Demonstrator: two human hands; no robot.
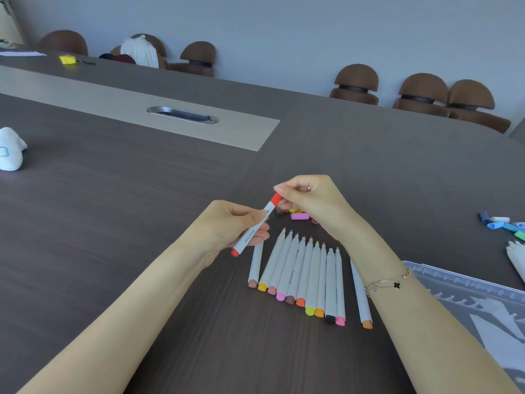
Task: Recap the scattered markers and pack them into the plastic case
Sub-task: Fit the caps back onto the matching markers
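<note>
My left hand [227,227] grips the white barrel of a red marker [252,231], held tilted above the table. My right hand [309,199] pinches the red cap [275,199] on the marker's upper end. Below my hands, several uncapped white markers [301,275] lie side by side in a fan on the dark table, tips pointing away from me. Loose caps [299,216], one of them pink, lie behind them, partly hidden by my right hand. The clear plastic case [466,291] lies at the right, beneath my right forearm.
Blue and green caps [501,224] and more white markers [515,258] lie at the far right edge. A white object [10,149] sits at the left. A metal cable slot [183,115] is set in the table's middle. Brown chairs [356,81] line the far side.
</note>
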